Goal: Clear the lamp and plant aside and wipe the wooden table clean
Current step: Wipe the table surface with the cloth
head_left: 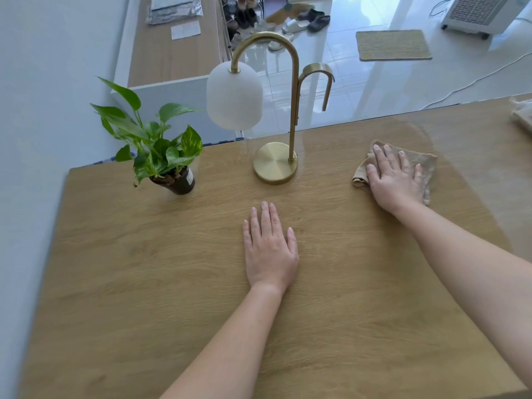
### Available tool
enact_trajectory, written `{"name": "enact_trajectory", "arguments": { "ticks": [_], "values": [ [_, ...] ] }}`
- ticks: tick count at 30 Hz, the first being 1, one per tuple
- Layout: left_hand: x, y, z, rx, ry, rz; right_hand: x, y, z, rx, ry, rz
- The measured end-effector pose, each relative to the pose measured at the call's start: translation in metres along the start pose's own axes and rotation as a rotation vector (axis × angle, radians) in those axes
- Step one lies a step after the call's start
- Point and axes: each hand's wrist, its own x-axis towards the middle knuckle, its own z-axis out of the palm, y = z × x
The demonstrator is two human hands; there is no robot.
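Observation:
A brass lamp (275,162) with a white glass shade stands at the far middle of the wooden table (144,283). A small potted plant (161,156) in a dark pot sits to its left, near the wall. My right hand (395,180) presses flat on a beige cloth (426,165) at the far right of the table, beside the lamp base. My left hand (269,249) lies flat and empty on the wood, fingers apart, just in front of the lamp base.
A pale wall runs along the table's left side. Beyond the far edge lie a glossy tiled floor, a woven mat (393,45), shoes and a white appliance (483,12). Another pale fabric item (522,113) sits at the table's far right corner.

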Motion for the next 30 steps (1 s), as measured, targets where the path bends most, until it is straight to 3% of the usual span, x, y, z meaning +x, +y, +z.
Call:
{"name": "enact_trajectory", "arguments": {
  "ticks": [16,23,26,30],
  "values": [
    [0.004,0.006,0.003,0.051,-0.004,-0.051,0.114,0.015,-0.040,0.032,-0.028,-0.058],
    [0.007,0.010,0.002,0.061,-0.020,-0.058,0.118,-0.001,-0.036,0.009,-0.011,-0.037],
    [0.009,0.012,0.002,0.054,-0.035,-0.067,0.109,-0.017,-0.033,0.008,-0.046,-0.114],
    [0.010,0.014,0.000,0.044,-0.045,-0.072,0.093,-0.062,-0.010,-0.042,-0.099,-0.354]
  ]
}}
